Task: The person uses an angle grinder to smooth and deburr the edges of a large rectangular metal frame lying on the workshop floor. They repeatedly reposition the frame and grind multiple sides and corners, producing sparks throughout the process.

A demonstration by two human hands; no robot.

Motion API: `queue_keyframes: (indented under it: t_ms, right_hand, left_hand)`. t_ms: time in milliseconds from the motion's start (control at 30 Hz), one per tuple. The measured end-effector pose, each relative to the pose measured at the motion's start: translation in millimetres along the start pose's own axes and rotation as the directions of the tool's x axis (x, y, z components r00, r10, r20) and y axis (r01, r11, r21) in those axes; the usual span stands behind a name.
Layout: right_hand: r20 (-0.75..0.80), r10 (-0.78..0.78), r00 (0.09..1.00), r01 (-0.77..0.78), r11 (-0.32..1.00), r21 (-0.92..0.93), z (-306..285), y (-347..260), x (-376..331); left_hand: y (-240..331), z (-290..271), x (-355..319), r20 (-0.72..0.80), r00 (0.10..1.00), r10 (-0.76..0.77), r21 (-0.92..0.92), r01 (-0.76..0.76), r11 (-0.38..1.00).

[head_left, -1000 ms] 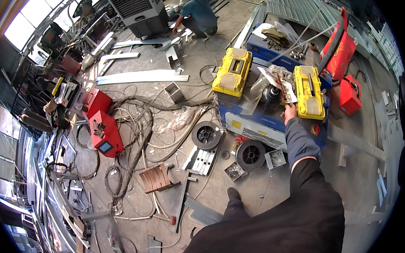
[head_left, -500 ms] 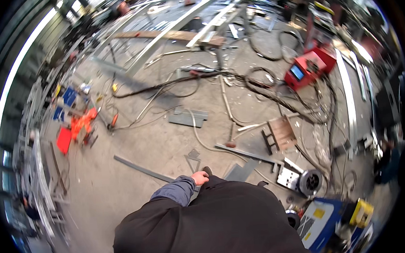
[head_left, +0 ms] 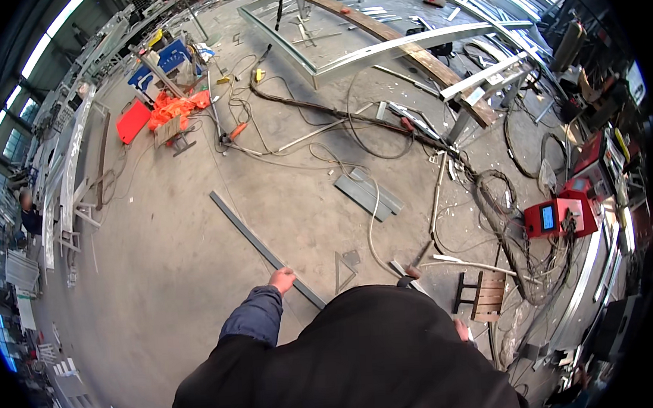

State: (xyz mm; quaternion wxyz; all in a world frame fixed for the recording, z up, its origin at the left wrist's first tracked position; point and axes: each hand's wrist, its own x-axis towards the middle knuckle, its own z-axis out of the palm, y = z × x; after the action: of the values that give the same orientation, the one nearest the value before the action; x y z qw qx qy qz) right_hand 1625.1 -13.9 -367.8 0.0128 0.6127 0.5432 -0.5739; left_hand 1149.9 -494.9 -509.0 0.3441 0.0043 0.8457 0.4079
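Head view: nearest is the wearer's black jacket (head_left: 351, 359), filling the lower edge and hiding the near end of a long grey metal strip (head_left: 242, 235). Strip lies on the concrete floor (head_left: 162, 259), slanting away to the left; used as landmark below. Left hand (head_left: 283, 280), in a blue cuff (head_left: 255, 317), appears over the strip's near half, fingers loosely curled; cannot tell whether its grip pinches the strip or merely passes above it. Right hand (head_left: 463, 330) well to the right of the strip, mostly hidden at the jacket's edge; state of that grip cannot be told. Just right of the strip: a thin triangular frame (head_left: 338, 270), flat on the floor. Farther right of it, a hammer-like tool (head_left: 413, 271), then a brown slatted piece (head_left: 489, 296) with dark legs. Beyond the strip to the right, grey flat plates (head_left: 369, 195), overlapping, a pale hose across them; well to the right, a red machine (head_left: 548, 219) with a lit screen. Past the strip's far end, slightly left, crumpled orange cloth (head_left: 175, 108) beside a red panel (head_left: 134, 122). Dark cable bundle (head_left: 336, 114) crosses the floor beyond the strip. Farther, to its right, a silver metal frame (head_left: 362, 60) and a long wooden plank (head_left: 438, 68).
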Motion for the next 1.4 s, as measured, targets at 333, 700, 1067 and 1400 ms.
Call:
queue_keyframes:
  t_ms: [333, 700, 1067, 1400]
  right_hand:
    - [0.393, -0.019, 0.919, 0.075, 0.989, -0.128, 165.1, -268.8, 137.3]
    - [0.641, -0.021, 0.767, 0.461, 0.713, -0.528, 378.4, -485.4, 224.1]
    - [0.824, -0.047, 0.564, 0.623, 0.680, -0.387, 768.3, -616.0, 140.4]
    - [0.380, 0.109, 0.919, 0.198, 0.706, -0.680, 826.0, -645.8, 206.6]
  left_hand:
    - [25.9, 13.4, -83.0, 0.040, 0.965, -0.259, -0.244, 0.261, 0.934]
    - [129.7, -69.2, -20.1, -0.129, 0.877, -0.463, -0.548, 0.326, 0.770]
    - [-18.4, -187.4, 100.0, -0.163, 0.898, -0.408, -0.142, 0.388, 0.911]
    - [2.6, -540.6, 334.1, -0.250, 0.872, -0.420, -0.372, 0.314, 0.874]
